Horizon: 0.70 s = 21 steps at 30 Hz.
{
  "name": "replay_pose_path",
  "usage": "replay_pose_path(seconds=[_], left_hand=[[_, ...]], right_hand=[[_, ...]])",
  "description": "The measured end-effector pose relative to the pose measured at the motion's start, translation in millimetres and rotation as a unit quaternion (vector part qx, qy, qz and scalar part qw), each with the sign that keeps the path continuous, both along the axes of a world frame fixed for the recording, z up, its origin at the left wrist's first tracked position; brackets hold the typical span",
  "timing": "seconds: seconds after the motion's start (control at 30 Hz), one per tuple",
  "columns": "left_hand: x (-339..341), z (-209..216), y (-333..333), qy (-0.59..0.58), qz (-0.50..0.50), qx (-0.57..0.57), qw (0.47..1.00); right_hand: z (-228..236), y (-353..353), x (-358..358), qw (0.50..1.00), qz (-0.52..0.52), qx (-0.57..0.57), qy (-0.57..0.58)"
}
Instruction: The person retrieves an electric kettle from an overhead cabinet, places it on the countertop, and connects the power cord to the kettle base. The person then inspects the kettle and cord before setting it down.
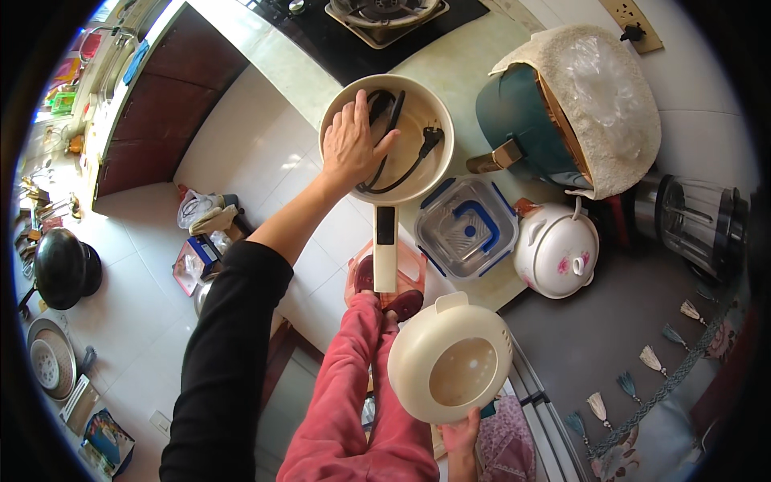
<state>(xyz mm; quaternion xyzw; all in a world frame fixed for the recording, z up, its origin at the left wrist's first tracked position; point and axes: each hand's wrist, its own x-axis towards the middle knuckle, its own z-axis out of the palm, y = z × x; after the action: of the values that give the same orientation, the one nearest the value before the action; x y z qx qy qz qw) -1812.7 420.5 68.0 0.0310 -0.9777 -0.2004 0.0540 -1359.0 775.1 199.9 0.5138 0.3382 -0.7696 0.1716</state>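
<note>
A cream electric cooking pot [385,281] with a long handle sits on the counter, its handle pointing toward me. Inside it lies a black power cord [418,165], partly coiled, with its plug on the right. Over the pot's left side is my left hand [352,145], fingers stretched and thumb apart, at the coiled part; contact with the cord is hard to tell. Lower down, my right hand [462,434] grips the bottom edge of a cream domed lid [409,361] with a round see-through middle, held tilted in front of my legs.
To the right stand a clear container with a blue-edged rim [474,261], a flowered white lidded pot [560,251], and a dark green appliance [514,104] under a towel. A gas stove [321,40] lies beyond. Below, a pink stool [414,269] is near my feet.
</note>
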Motion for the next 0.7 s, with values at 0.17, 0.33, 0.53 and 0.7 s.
replay_pose_path(seconds=[0.17, 0.33, 0.53, 0.7], left_hand=[[17.4, 8.5, -0.8, 0.082, -0.044, 0.019, 0.995], [52.9, 14.1, -2.5, 0.063, -0.013, 0.122, 0.990], [127.3, 25.4, 5.8, 0.034, 0.060, 0.247, 0.966], [164.0, 30.9, 9.3, 0.005, 0.031, 0.222, 0.975]], right_hand=[[1.8, -2.1, -12.7, 1.000, -0.003, 0.004, 0.017], [4.7, -17.1, -49.4, 0.998, 0.019, 0.019, 0.058], [-3.1, -36.8, -102.9, 0.989, 0.064, -0.021, 0.135], [-16.2, -62.1, -160.6, 0.979, 0.087, 0.021, 0.186]])
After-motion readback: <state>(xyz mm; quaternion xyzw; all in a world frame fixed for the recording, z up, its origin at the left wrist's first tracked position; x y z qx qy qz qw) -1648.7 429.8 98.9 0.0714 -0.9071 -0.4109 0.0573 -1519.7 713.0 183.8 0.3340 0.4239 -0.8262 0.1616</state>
